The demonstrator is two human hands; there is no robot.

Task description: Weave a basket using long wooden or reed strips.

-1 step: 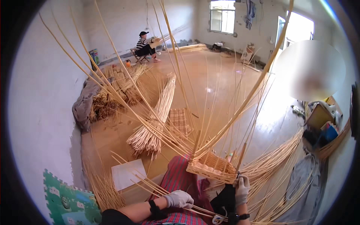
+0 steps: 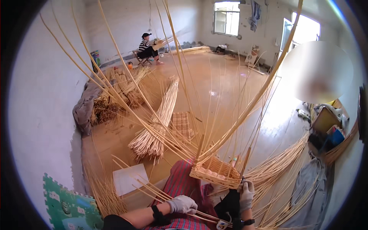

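Observation:
A small half-woven wicker basket (image 2: 216,174) stands tilted on my lap, its long uncut willow rods (image 2: 126,105) fanning upward and outward. My left hand (image 2: 183,204), in a pale glove, is closed around several loose willow rods (image 2: 157,193) across my thigh. My right hand (image 2: 246,191), also gloved, is closed at the basket's near right corner. Its fingertips are partly hidden, and a small dark thing shows by them. Red striped cloth (image 2: 178,184) covers my legs, and a black cloth (image 2: 229,207) lies between my hands.
A bundle of peeled rods (image 2: 157,130) lies ahead beside a flat woven panel (image 2: 182,124). More rods (image 2: 281,163) spread at right, and stacked bundles (image 2: 115,96) lie by the left wall. A white sheet (image 2: 130,179) is near my left. Another person (image 2: 147,48) sits far back.

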